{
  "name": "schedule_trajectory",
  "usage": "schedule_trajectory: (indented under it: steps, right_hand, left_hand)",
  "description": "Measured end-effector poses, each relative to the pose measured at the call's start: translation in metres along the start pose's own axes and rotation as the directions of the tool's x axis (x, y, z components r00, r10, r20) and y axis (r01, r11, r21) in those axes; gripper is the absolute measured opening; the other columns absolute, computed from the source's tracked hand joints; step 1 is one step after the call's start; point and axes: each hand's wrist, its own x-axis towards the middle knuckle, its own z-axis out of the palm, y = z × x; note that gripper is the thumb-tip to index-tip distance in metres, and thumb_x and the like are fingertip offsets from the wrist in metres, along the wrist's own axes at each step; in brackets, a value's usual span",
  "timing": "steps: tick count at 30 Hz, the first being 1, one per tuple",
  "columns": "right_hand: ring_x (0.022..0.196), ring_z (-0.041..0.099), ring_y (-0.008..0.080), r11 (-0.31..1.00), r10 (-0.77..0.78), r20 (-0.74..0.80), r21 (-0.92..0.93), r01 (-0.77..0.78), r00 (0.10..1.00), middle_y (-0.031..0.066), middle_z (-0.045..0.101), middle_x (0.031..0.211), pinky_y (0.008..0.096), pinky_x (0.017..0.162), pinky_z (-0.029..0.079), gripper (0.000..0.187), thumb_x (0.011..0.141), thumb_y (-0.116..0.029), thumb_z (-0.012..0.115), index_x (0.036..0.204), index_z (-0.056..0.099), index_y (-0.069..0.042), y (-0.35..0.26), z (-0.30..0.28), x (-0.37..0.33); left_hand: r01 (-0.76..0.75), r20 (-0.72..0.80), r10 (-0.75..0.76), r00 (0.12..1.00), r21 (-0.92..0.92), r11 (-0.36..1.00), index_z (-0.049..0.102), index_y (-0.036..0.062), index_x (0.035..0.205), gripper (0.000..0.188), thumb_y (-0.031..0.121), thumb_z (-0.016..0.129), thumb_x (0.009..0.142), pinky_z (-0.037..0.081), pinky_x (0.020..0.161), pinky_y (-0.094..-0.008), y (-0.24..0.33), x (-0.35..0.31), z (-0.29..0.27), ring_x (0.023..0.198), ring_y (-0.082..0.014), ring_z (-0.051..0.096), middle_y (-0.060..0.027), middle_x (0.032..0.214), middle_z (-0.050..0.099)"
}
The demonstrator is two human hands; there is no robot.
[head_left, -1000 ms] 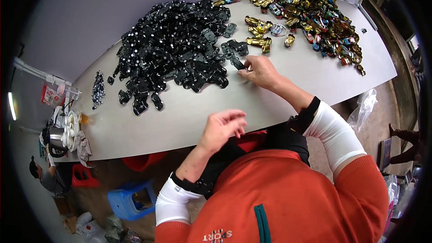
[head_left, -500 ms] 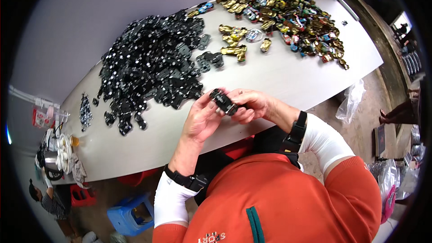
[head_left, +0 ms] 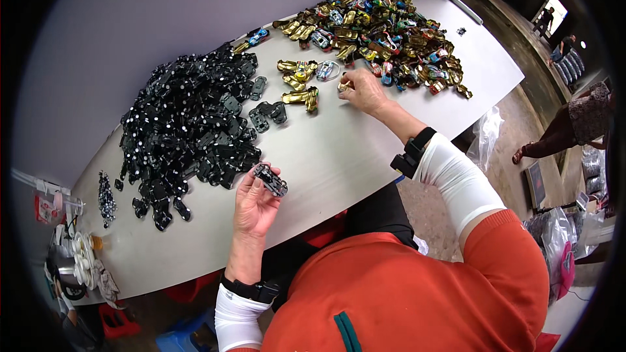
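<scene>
Your left hand [head_left: 255, 207], fingers pointing up, pinches a black chassis [head_left: 270, 180] over the near part of the table [head_left: 326, 156]; its long axis slants from upper left to lower right. Farther out, your right forearm angles up and leftward, the right hand [head_left: 365, 91] bringing its fingertips narrowly about a gold car body [head_left: 342, 86], just short of the colourful pile [head_left: 398, 32]; they mostly hide it, so a firm grip can't be confirmed.
</scene>
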Motion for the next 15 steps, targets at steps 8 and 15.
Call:
schedule_trajectory:
  steps: [8, 15]
  right_hand:
    - [0.056, 0.047, 0.0041, 0.517, 0.160, 0.621, 0.609, -0.601, 0.767, -0.0015, 0.048, 0.069, 0.0187, 0.041, 0.035, 0.011, 0.089, -0.015, 0.053, 0.092, 0.054, -0.004, -0.046, -0.043, 0.001]
    - [0.053, 0.041, 0.0038, 0.803, 0.124, 0.816, 0.251, -0.540, 0.565, -0.0016, 0.050, 0.072, 0.0191, 0.041, 0.031, 0.018, 0.086, -0.014, 0.055, 0.100, 0.061, -0.004, -0.040, -0.035, 0.001]
  left_hand:
    - [-0.015, -0.018, 0.014, 1.000, -0.024, 1.000, 0.054, 0.0005, 0.112, 0.028, 0.009, 0.057, 0.086, 0.053, 0.070, -0.0301, 0.001, -0.013, -0.003, 0.081, -0.0176, 0.061, -0.0163, 0.102, 0.060]
    - [0.071, 0.053, -0.068, 0.996, -0.067, 0.995, 0.053, 0.0005, 0.113, 0.030, 0.011, 0.057, 0.085, 0.055, 0.069, -0.0318, -0.010, -0.008, 0.003, 0.083, -0.0209, 0.062, -0.0164, 0.101, 0.060]
